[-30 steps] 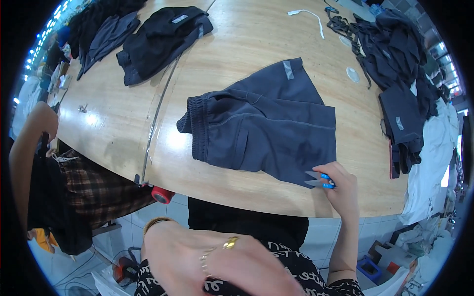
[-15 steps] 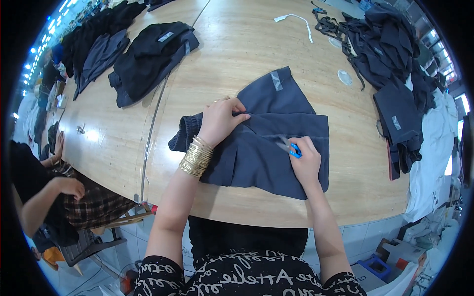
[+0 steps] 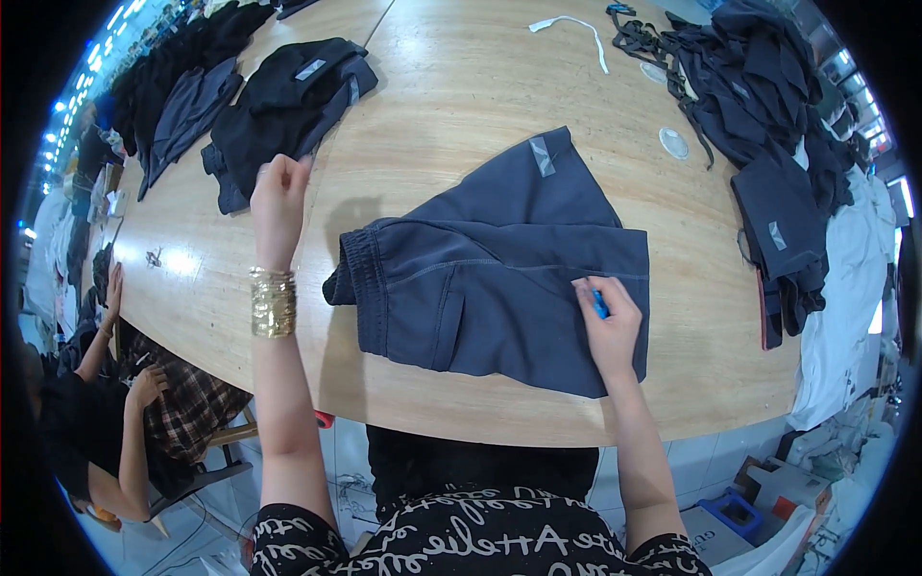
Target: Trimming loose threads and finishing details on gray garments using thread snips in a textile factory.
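Dark grey shorts (image 3: 519, 298) lie spread on the table in front of me, elastic waistband to the left and legs to the right. A small shiny patch marks the far leg. My right hand (image 3: 612, 331) rests over the near leg, closed round small blue-handled thread snips (image 3: 600, 303); their blades are mostly hidden. Off to the left of the waistband, my left hand (image 3: 279, 206) is raised above the table with its fingers pinched together. Whatever they hold, if anything, is too small to see. Gold bangles circle that wrist.
Folded dark shorts (image 3: 279, 106) lie at the far left, beside more dark garments (image 3: 187, 115). A dark garment pile (image 3: 759, 106) covers the right side. A white strip (image 3: 576, 34) lies at the back. Another person's hand (image 3: 115, 288) rests on the table's left edge.
My left hand has left the shorts and moved left and up, uncovering the waistband. My right hand, still holding the snips, has shifted slightly right, and the blades are now less visible.
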A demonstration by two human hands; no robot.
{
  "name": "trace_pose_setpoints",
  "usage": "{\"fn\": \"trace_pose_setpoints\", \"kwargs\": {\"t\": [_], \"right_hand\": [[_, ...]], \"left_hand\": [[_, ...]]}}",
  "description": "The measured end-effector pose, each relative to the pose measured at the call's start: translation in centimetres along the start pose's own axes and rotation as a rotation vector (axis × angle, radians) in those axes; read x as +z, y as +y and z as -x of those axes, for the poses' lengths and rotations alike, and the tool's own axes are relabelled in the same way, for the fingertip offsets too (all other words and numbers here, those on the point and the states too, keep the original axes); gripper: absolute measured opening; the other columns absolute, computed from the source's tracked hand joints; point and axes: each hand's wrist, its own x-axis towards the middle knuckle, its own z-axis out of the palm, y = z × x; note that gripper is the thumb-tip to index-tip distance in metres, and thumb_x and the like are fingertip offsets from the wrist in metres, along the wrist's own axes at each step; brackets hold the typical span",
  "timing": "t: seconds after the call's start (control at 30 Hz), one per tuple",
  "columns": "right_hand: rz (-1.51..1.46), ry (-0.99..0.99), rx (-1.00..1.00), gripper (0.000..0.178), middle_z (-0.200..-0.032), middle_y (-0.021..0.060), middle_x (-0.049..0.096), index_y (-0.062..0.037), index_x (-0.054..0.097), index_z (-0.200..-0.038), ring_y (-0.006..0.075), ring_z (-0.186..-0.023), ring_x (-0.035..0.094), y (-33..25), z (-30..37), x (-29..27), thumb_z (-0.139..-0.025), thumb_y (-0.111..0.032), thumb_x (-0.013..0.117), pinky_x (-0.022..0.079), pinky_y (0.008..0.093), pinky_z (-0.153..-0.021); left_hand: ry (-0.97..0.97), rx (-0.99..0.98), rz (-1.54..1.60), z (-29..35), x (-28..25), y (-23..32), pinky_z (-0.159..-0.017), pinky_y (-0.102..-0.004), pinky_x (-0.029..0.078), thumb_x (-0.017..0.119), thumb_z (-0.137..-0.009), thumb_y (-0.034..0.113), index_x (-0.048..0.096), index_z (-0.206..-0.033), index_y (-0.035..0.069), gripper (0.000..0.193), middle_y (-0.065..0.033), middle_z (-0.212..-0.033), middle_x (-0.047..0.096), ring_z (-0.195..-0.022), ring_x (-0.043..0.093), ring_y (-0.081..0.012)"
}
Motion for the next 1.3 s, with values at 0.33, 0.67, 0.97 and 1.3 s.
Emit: {"fn": "trace_pose_setpoints", "kwargs": {"t": [0.33,0.67,0.97,1.3], "right_hand": [[0.079,0.112,0.043,0.010,-0.088,0.0079,0.058,-0.0006,0.065,-0.092,0.0171,-0.077,0.057,-2.0,-0.5,-3.0,-0.082,-0.001,0.065,0.044,0.0264,-0.068],[0.280,0.167,0.238,0.028,-0.082,0.0069,0.058,-0.0017,0.063,-0.100,0.0205,-0.075,0.057,3.8,-2.8,-5.8,-0.078,-0.016,0.073,0.045,0.0310,-0.069],[-1.074,0.066,0.273,0.028,-0.084,0.0042,0.061,-0.0015,0.052,-0.107,0.0037,-0.040,0.040,-2.7,-0.2,-15.8,-0.083,-0.014,0.058,0.034,0.0171,-0.039],[-0.109,-0.094,0.562,0.026,-0.086,0.0088,0.068,-0.0001,0.063,-0.106,0.0147,-0.074,0.063,-4.6,-2.5,-14.4,-0.095,-0.020,0.051,0.049,0.0267,-0.069]], "left_hand": [[-0.306,0.285,0.417,8.3,-2.7,9.6,-0.089,-0.0388,0.043,0.065,-0.080,0.002,0.065,-0.104,0.008,0.025,-0.0084,-0.106,0.062,-0.105,0.055,-0.0267],[-0.006,-0.068,0.248,9.8,-0.9,6.4,-0.076,-0.0346,0.047,0.072,-0.079,0.017,0.055,-0.111,0.002,0.039,-0.0119,-0.106,0.056,-0.090,0.056,-0.0226],[-0.273,-0.071,1.193,11.4,-9.2,2.8,-0.097,-0.0360,0.040,0.071,-0.075,0.010,0.052,-0.089,0.005,0.023,-0.0145,-0.108,0.060,-0.099,0.058,-0.0222],[-0.567,-0.036,0.540,12.6,-8.3,7.1,-0.090,-0.0322,0.044,0.066,-0.082,0.013,0.064,-0.107,0.005,0.026,-0.0109,-0.106,0.065,-0.100,0.061,-0.0240]]}}
